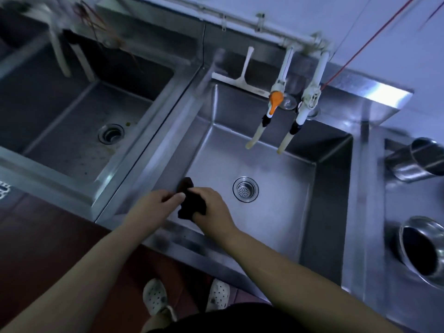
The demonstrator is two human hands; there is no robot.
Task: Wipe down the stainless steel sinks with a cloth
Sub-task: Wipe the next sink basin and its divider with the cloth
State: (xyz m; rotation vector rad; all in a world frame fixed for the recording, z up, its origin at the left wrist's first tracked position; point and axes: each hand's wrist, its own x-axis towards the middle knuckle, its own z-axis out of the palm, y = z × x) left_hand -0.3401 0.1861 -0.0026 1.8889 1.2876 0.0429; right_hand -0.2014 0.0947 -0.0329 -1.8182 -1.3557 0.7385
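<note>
Fingers of both hands are closed on a dark cloth (191,203), which is held bunched between them above the near left corner of the middle sink (276,188). The cloth's upper end is pinched by the left hand (153,204), thumb and fingertips meeting on the fabric, while its lower part is wrapped by the curled fingers of the right hand (211,207). Whether the cloth touches the steel cannot be told. Both bare forearms are stretched forward over the sink's front rim. A round perforated drain strainer (245,189) is set in the sink floor just right of the right hand. Two white taps hang over the far side of the basin, the left tap (272,106) marked by an orange handle and the right tap (304,109) bound with white cord; both are fed from a white pipe (269,28) fixed along the wall. A white squeegee (242,78) is laid on the back ledge, its handle leaned against the splashback. A second sink (72,131) with an open drain is seen to the left, its floor speckled with brown marks. Two steel bowls are set at the right edge, an upper bowl (418,162) tipped on its side and a lower bowl (422,248) tilted. Pale perforated clogs (156,296) are seen on the red floor below.
</note>
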